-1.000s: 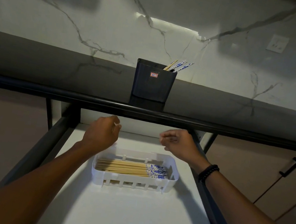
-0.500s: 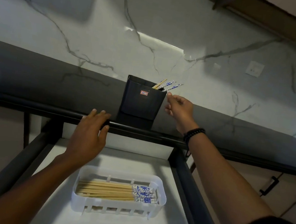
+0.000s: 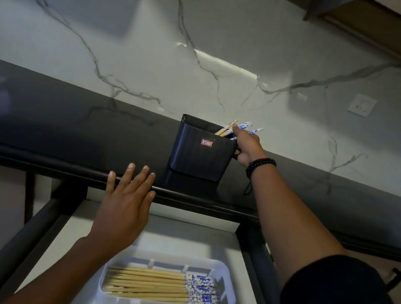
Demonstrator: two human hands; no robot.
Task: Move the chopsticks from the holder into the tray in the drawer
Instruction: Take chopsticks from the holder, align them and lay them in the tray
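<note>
A dark blue holder (image 3: 201, 149) stands on the black counter (image 3: 68, 121). A few chopsticks (image 3: 246, 125) with blue-patterned ends lean out of its right corner. My right hand (image 3: 246, 145) is at that corner, its index finger lying over the chopsticks and its thumb under them beside the holder's wall. My left hand (image 3: 124, 208) hovers flat with spread fingers, the fingertips over the counter's front edge. Below, in the open drawer (image 3: 181, 237), a white slotted tray (image 3: 228, 286) holds several chopsticks (image 3: 148, 284) lying side by side, patterned ends to the right.
A marble wall rises behind the counter, with a socket (image 3: 362, 105) at the right. The drawer has dark side rails (image 3: 26, 230). A cabinet handle (image 3: 395, 278) shows at the lower right, and an upper cabinet (image 3: 370, 18) hangs at the top right.
My right hand went from above the tray up to the holder and closed in on the chopsticks. My left hand rose to the counter edge and opened flat. The view tilted upward.
</note>
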